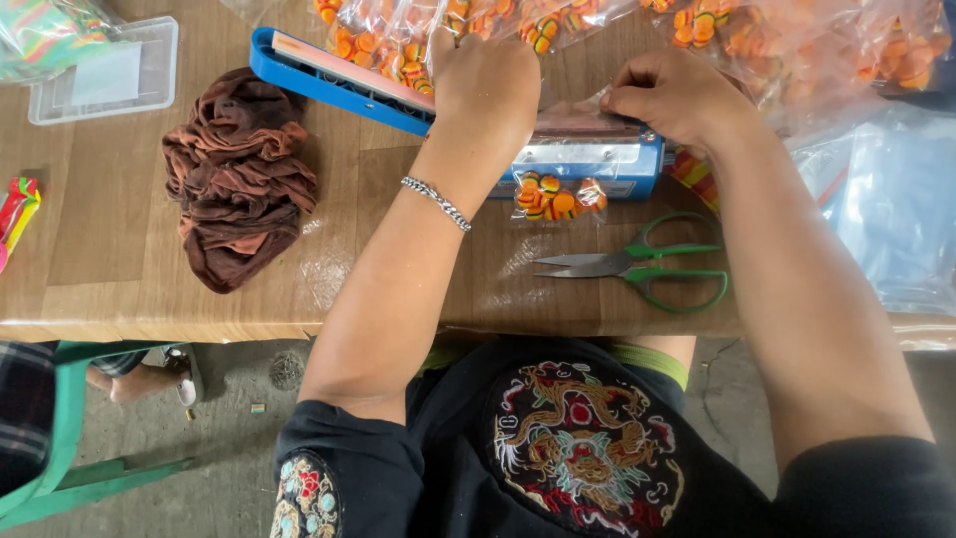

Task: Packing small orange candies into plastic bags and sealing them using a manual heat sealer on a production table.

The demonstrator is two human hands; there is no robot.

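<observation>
Wooden brown tabletop (pixel 119 249) fills the upper view, grey concrete floor below its near edge. Your left hand (pixel 486 85) lies palm down, fingers together, pressing on the arm of the blue bar-shaped heat sealer (pixel 344 82), which runs diagonally from upper left to the blue metal base under your hands. Your right hand (pixel 677 95) is curled, fingertips pinched on the clear plastic edge at the sealer's right end; exactly what is nipped, cannot tell. Small clear plastic bag of orange-and-yellow striped round candies (pixel 560 197) sticks out from the sealer's near side, between your two forearms, lying flat on the table with its top under the bar. Silver chain bracelet (pixel 436 202) sits on your left wrist. Green-handled scissors (pixel 637 265) lie just below the small bag, blades pointing left, apart from both hands. Crumpled brown cloth (pixel 239 174) rests left of your left arm, well clear of the sealer base. Clear rectangular plastic lid (pixel 105 70) sits at the upper left corner. Large clear bags of the same orange candies (pixel 797 45) pile along the far edge behind the sealer, and a stack of clear empty plastic bags (pixel 886 209) lies at the right. Green plastic chair (pixel 60 438) stands lower left on the floor, another person's sandalled foot (pixel 149 379) beside it.
</observation>
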